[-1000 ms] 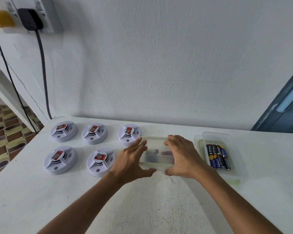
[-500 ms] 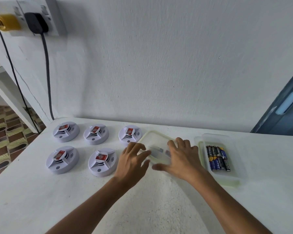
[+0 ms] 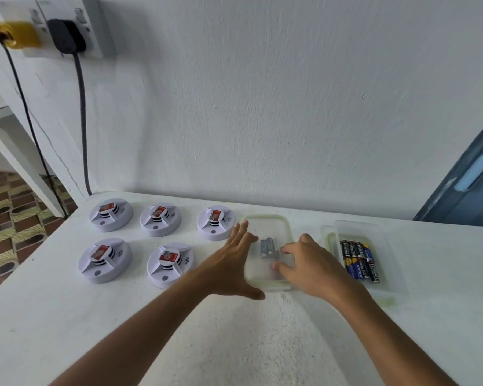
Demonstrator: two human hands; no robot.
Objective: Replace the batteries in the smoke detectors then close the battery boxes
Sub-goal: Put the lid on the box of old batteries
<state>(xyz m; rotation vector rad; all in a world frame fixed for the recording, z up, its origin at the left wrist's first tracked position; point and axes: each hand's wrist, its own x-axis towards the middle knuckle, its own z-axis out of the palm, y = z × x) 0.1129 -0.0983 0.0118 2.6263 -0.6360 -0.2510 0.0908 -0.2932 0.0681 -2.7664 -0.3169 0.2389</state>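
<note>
Flanking the clear box (image 3: 267, 227) of grey batteries (image 3: 268, 247) beside the detectors (image 3: 166, 264), your left hand (image 3: 232, 270) lies flat against its side, right hand (image 3: 308, 267) curls fingertips onto its lid.

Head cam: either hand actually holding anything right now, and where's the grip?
Nothing is clearly gripped. The left hand lies with straight fingers against the left edge of the clear box; the right hand rests curled fingers on its lid, pinching nothing visible.

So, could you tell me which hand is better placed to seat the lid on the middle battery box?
Right, probably. The right hand has its fingertips on the lid, over the grey batteries; the left hand lies flat along the left rim, suited to steadying.
</note>
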